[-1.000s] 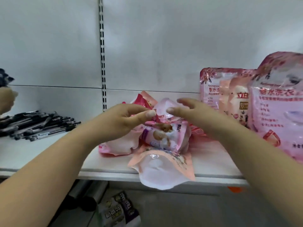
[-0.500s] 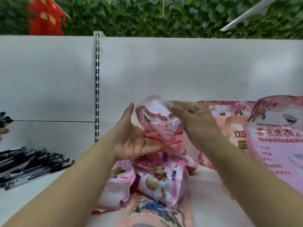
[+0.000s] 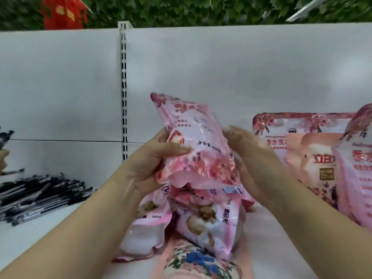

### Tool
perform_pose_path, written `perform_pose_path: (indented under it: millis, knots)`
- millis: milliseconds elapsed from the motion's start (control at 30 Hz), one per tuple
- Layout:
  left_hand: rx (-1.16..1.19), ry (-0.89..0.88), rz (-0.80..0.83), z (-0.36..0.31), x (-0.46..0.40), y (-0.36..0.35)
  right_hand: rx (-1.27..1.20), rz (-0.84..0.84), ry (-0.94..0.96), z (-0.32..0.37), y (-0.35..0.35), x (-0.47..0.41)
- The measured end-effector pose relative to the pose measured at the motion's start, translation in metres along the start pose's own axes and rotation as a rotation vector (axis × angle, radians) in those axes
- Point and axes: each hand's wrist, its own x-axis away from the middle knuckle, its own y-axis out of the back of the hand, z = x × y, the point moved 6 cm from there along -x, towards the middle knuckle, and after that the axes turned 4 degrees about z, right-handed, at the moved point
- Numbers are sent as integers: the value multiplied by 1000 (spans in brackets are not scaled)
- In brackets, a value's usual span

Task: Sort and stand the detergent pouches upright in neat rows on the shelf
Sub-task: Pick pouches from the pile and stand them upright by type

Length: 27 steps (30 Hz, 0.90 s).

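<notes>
Your left hand (image 3: 149, 168) is gripping the pink pouch (image 3: 193, 146) above the pile (image 3: 205, 216), and your right hand (image 3: 251, 158), at its 3 o'clock, is lying flat and open against it.

Bright, even, diffuse light, with only faint shadows on the shelf (image 3: 281, 238). Motion blur smears the right hand (image 3: 251, 158) and foliage (image 3: 201, 9) at top; wide-angle bending at edges, soft glare on pouch (image 3: 193, 141).

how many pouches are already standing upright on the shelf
3, all at the right: a wide pink pouch at the back, a peach pouch before it, and a big pink pouch at the frame edge. More may hide behind them.
</notes>
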Motion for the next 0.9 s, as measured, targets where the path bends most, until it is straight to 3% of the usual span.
perform_pose_path:
  millis: [67,133,200,367,567,733,900]
  knots:
    - [-67,-46,48,-4,5,-3,-163,75,-207,-14,-11,1]
    - [-90,-36,136,-1,9,-6,-240,78,-256,-14,-14,5]
    - [-109,25,236,7,12,-13,-266,-13,-212,-11,-7,4]
    - [-191,137,222,16,6,-11,-348,-249,36,3,15,5]
    - [-316,201,184,19,7,-7,-391,-194,113,19,19,7]
    - [-313,218,282,11,16,-14,-393,-151,94,29,26,7]
    - [-329,150,235,5,16,-16,-488,-355,130,27,28,9]
